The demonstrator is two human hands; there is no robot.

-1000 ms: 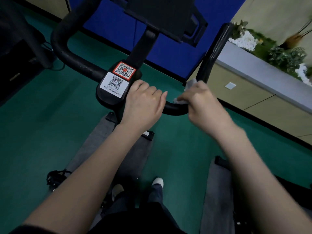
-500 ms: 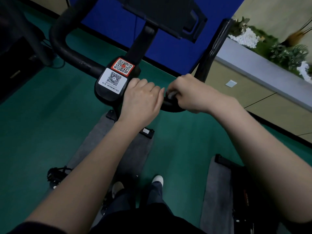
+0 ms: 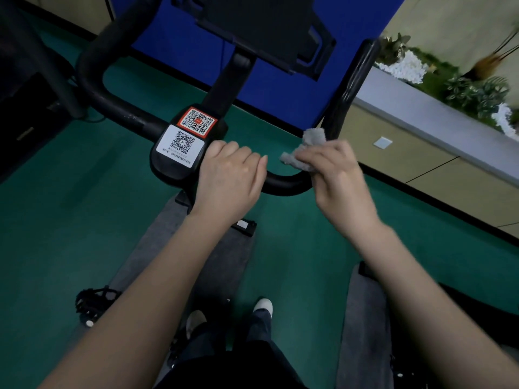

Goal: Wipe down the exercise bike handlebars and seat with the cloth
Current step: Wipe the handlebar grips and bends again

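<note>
The black handlebar (image 3: 283, 183) of the exercise bike curves across the middle of the view, rising into a right horn (image 3: 351, 88) and a left horn (image 3: 92, 66). My left hand (image 3: 230, 178) grips the bar just right of the centre block with two QR-code stickers (image 3: 182, 141). My right hand (image 3: 337, 175) holds a small grey cloth (image 3: 306, 147) bunched in its fingers, pressed at the bar's right bend. The seat is hidden below me.
A dark tablet holder (image 3: 266, 29) stands above the stem. A low cabinet with a planter of greenery (image 3: 463, 88) runs along the right. Green floor, grey mats (image 3: 174, 248), a pedal (image 3: 92, 304) at lower left, my shoes (image 3: 261, 307) below.
My right hand slid left along the bar until it met my left hand, then moved back right to the bend, so the cloth shows again. My left hand stayed put.
</note>
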